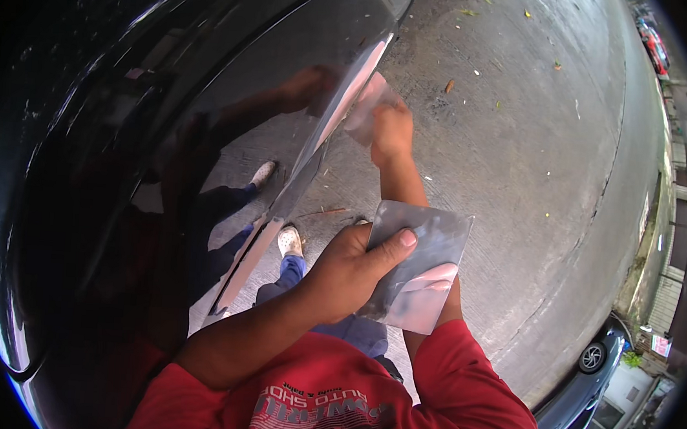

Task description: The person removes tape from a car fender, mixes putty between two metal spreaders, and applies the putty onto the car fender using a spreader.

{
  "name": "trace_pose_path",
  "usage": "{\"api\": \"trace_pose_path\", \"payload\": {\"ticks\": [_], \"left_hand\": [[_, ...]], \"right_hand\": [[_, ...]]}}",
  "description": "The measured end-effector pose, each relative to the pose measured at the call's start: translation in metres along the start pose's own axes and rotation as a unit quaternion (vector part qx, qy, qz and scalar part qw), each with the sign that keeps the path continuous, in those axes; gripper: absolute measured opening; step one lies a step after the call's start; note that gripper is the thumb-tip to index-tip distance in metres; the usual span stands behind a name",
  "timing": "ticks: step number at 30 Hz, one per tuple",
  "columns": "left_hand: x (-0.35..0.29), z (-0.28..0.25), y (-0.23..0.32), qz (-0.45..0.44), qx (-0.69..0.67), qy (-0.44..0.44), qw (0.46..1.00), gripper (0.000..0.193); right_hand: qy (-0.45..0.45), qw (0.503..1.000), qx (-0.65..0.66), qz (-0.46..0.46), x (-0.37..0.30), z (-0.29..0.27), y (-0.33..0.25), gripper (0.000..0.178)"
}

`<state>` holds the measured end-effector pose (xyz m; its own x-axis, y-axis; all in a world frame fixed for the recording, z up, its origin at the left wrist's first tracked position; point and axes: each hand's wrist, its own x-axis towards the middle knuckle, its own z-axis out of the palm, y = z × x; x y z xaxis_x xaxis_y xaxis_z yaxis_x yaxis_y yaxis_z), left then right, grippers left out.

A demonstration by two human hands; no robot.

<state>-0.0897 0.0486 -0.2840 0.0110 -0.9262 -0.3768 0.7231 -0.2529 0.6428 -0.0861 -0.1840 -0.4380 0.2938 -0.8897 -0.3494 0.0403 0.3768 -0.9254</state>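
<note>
My left hand [349, 271] grips a flat grey rectangular plate [428, 247], thumb on top and fingers underneath. Smears of pink body filler [432, 281] lie on the plate's lower part. Farther ahead, my right hand [394, 131] pinches a thin, flat filler spreader [370, 110] and holds it against the edge of a glossy dark car panel [265, 76]. Pink filler [349, 93] coats a strip along that edge. Nearer to me, a dull pinkish strip with a dark chipped line [242, 267] continues on the panel's edge. The plate hides part of my right forearm.
The car's dark bodywork fills the left side and mirrors my arms. Concrete ground [520, 162] with scattered leaves [450, 86] lies to the right. My light shoe [290, 241] stands close beside the car. A parked car [585, 379] is at the lower right.
</note>
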Motion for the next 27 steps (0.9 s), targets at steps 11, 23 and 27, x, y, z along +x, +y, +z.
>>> {"api": "trace_pose_path", "payload": {"ticks": [11,23,27], "left_hand": [[0.001,-0.005,0.004,-0.027,0.003,-0.025,0.999,0.039],[0.001,0.003,0.005,0.0,-0.028,0.013,1.0,0.037],[0.0,-0.001,0.005,-0.021,-0.003,-0.024,0.999,0.036]], "right_hand": [[-0.004,1.0,-0.009,-0.024,0.014,0.003,0.009,0.063],[-0.018,0.999,-0.027,-0.02,0.001,0.022,-0.002,0.054],[-0.037,0.999,-0.021,-0.01,-0.005,0.02,-0.004,0.056]]}}
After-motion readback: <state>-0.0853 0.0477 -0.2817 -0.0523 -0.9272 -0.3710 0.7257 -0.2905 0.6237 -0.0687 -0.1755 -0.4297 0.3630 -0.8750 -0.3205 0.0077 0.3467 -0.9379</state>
